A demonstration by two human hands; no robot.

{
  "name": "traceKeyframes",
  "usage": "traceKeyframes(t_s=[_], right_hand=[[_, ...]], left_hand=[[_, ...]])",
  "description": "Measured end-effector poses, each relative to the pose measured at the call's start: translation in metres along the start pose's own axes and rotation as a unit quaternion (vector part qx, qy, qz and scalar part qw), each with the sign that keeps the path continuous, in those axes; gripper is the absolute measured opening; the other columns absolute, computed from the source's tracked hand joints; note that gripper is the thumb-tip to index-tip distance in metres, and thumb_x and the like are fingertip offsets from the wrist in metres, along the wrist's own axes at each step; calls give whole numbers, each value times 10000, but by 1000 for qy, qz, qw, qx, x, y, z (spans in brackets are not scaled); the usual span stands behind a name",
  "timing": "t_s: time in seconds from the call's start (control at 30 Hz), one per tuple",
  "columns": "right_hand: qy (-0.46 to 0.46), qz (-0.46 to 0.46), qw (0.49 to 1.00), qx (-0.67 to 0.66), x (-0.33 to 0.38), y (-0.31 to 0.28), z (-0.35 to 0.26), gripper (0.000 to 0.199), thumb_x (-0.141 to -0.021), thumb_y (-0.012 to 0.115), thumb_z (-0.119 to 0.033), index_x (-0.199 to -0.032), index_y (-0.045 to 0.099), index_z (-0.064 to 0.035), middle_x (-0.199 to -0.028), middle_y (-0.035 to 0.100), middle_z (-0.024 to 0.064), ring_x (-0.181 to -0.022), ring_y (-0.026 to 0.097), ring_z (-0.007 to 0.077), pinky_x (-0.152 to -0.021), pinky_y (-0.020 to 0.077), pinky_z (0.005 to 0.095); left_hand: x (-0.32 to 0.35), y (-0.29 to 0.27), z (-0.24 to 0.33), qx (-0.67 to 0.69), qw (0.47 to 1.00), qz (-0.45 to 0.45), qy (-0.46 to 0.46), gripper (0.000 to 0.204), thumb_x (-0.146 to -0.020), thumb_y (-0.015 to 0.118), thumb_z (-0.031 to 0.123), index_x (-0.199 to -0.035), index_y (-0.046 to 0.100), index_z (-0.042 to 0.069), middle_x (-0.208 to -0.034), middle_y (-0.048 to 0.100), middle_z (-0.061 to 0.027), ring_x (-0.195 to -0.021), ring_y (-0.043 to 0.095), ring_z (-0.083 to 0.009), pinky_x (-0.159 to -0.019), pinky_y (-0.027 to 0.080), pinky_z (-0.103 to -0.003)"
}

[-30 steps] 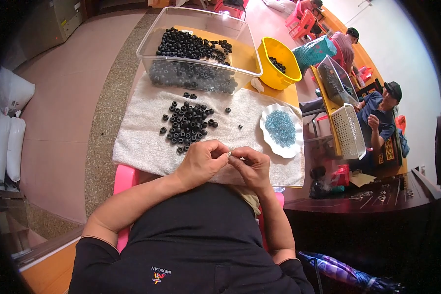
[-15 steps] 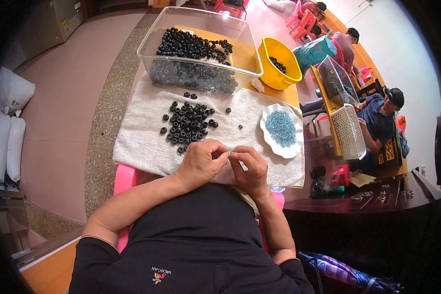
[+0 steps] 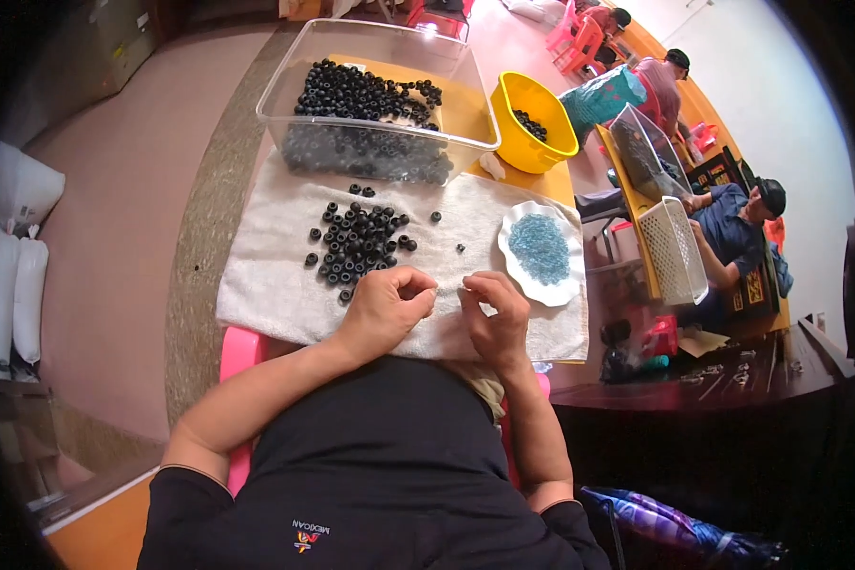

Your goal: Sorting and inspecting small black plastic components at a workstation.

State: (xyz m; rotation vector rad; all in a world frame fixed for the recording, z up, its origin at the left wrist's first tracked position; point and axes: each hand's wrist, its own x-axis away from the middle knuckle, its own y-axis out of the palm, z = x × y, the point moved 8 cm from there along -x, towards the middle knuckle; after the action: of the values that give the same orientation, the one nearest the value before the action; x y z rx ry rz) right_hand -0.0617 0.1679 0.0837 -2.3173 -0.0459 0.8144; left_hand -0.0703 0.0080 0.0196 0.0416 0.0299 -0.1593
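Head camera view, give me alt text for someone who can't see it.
A seated person's left hand and right hand pinch together over a white towel, beside a pile of black beads. A plate of blue beads, a clear bin and a yellow bowl sit beyond.

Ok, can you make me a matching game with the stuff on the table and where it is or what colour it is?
Things:
1. clear plastic tub
2. white dish
3. yellow bowl
4. white towel

Descriptions:
A. holds light blue beads
B. lies flat under a loose pile of black beads
C. stands to the right of the tub, with a few black beads inside
D. the biggest container, at the far end, with many black beads

Pairs: 1-D, 2-A, 3-C, 4-B
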Motion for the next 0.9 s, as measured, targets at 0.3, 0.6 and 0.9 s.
traceKeyframes(t_s=[0.3, 0.6, 0.9], right_hand=[[97, 28, 988, -116, 7, -12, 38, 130, -865, 677, 44, -986, 653, 6, -938, 644, 69, -763, 601, 102, -644, 496, 227], [110, -46, 990, -74, -10, -1, 43, 130, -845, 686, 39, -966, 662, -2, -870, 648, 46, -709, 590, 80, -609, 473, 221], [81, -67, 992, -69, -24, 9, 50, 151, -795, 724, 24, -928, 679, -30, -853, 664, 56, -638, 579, 92, -575, 469, 233]], left_hand=[[-26, 5, 25, -114, 992, 12, 56, 184, -852, 650, 89, -964, 694, -50, -807, 723, -107, -707, 667, -117, -655, 536, -268], [-29, -1, 8, -91, 995, 33, 35, 176, -822, 657, 117, -918, 713, -21, -816, 722, -163, -735, 709, -201, -684, 546, -311], [-28, -3, 7, -64, 997, 36, 22, 173, -825, 661, 120, -910, 713, -20, -806, 725, -143, -705, 701, -172, -657, 545, -301]])
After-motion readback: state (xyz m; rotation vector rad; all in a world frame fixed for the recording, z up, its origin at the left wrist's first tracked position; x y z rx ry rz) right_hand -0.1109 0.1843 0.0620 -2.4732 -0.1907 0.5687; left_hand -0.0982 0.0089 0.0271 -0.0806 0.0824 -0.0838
